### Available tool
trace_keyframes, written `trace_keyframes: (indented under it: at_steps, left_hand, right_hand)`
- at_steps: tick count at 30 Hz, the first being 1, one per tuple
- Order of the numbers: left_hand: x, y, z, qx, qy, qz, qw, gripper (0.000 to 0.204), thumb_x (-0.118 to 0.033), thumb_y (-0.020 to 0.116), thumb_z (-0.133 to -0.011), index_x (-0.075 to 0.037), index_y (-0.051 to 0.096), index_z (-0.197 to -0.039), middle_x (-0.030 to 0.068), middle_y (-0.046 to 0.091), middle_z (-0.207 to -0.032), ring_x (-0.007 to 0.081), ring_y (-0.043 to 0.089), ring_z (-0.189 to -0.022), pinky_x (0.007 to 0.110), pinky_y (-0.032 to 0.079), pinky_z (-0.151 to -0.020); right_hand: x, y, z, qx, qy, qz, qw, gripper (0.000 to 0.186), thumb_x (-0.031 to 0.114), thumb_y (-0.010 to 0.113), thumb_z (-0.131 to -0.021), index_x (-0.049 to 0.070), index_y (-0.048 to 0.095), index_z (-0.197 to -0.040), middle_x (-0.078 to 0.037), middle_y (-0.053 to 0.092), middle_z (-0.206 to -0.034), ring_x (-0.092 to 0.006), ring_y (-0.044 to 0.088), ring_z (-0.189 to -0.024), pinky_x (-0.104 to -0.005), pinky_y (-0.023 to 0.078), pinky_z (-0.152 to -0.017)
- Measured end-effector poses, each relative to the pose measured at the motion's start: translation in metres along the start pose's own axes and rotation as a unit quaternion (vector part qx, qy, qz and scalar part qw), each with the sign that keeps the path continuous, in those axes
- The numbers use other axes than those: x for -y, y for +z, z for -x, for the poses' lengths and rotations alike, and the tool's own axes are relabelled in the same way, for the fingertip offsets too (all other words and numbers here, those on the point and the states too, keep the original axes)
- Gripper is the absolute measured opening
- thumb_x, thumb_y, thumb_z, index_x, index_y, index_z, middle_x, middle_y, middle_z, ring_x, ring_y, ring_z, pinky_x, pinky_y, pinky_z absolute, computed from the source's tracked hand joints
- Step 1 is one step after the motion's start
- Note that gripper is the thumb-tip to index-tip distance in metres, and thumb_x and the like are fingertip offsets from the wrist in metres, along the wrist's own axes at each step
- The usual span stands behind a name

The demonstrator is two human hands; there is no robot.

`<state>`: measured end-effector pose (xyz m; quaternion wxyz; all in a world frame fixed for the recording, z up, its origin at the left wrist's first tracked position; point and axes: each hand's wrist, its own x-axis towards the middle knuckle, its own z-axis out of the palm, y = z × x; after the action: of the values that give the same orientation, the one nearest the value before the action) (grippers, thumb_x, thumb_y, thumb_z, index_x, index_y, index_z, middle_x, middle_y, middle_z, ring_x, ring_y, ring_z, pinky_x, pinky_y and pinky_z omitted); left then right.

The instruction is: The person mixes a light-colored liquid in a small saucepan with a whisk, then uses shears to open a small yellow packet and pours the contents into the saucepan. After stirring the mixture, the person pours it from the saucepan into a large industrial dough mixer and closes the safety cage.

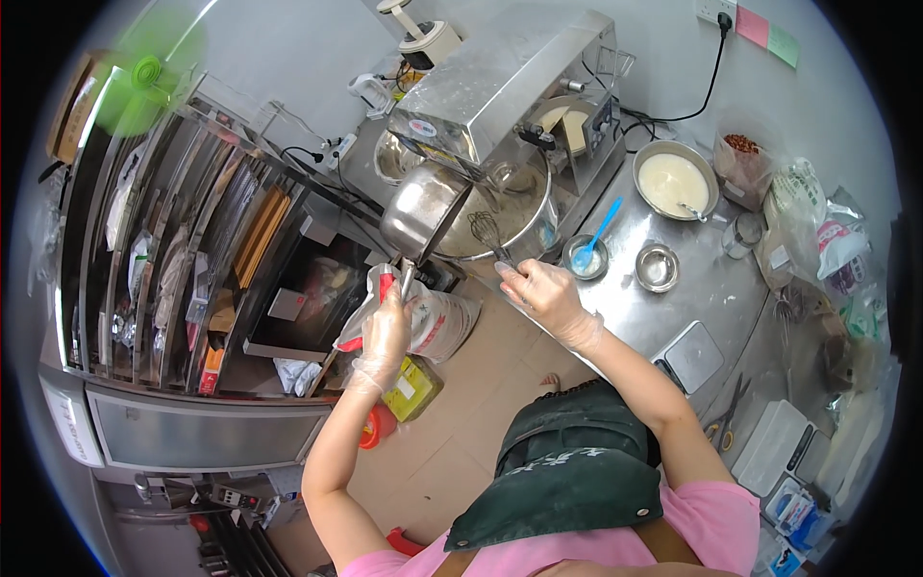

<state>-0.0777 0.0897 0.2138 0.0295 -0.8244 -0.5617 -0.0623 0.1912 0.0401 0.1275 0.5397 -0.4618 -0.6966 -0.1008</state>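
Observation:
My gloved left hand (386,332) is closed round the handle of a steel saucepan (421,204). The saucepan is tipped on its side, its mouth facing right, at the left edge of a large steel mixing bowl (552,213). Pinched in my gloved right hand (550,296) is the handle of a balloon whisk (486,229), its wires pointing up and left over the bowl. The bowl sits below the head of a steel stand mixer (510,82). What lies inside the saucepan is hidden from this side.
On the steel worktop (615,327) stand a pan of creamy liquid (677,183), a small bowl with a blue spatula (601,231), an empty-looking steel cup (657,267) and a scale (694,356). A white sack (444,322) and yellow-green container (413,389) stand on the floor. A tray rack (173,231) rises at left.

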Motion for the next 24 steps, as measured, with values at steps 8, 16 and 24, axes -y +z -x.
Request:
trace_keyframes:
  at_steps: [8, 16, 24]
  left_hand:
    - [0.022, 0.020, -0.004, -0.039, 0.048, -0.028, 0.998, 0.043, -0.028, 0.063, -0.093, -0.001, 0.052, -0.124, 0.0245, 0.069, -0.091, 0.0442, 0.067, -0.072, 0.052, 0.053, -0.061]
    - [0.026, 0.017, -0.012, -0.026, 0.035, -0.013, 0.999, 0.041, -0.030, 0.063, -0.093, -0.004, 0.053, -0.124, 0.0235, 0.069, -0.096, 0.0429, 0.067, -0.073, 0.050, 0.054, -0.063]
    - [0.042, 0.028, -0.014, -0.041, 0.063, -0.030, 0.997, 0.036, -0.017, 0.057, -0.094, -0.001, 0.054, -0.126, 0.0249, 0.068, -0.106, 0.0430, 0.068, -0.079, 0.051, 0.055, -0.067]
  right_hand:
    - [-0.002, -0.004, 0.003, 0.019, 0.000, 0.008, 1.000, 0.029, 0.010, 0.076, -0.078, 0.006, 0.067, -0.105, -0.006, 0.051, -0.080, -0.0215, 0.059, -0.067, -0.0332, 0.051, -0.059]
    - [-0.004, -0.003, 0.007, 0.005, 0.000, 0.017, 1.000, 0.026, 0.010, 0.074, -0.080, 0.006, 0.067, -0.105, -0.006, 0.052, -0.080, -0.0209, 0.059, -0.065, -0.0326, 0.050, -0.058]
    - [-0.001, -0.002, 0.000, -0.023, 0.019, 0.003, 1.000, 0.027, 0.011, 0.075, -0.079, 0.005, 0.067, -0.105, -0.006, 0.052, -0.079, -0.0211, 0.059, -0.065, -0.0328, 0.050, -0.056]
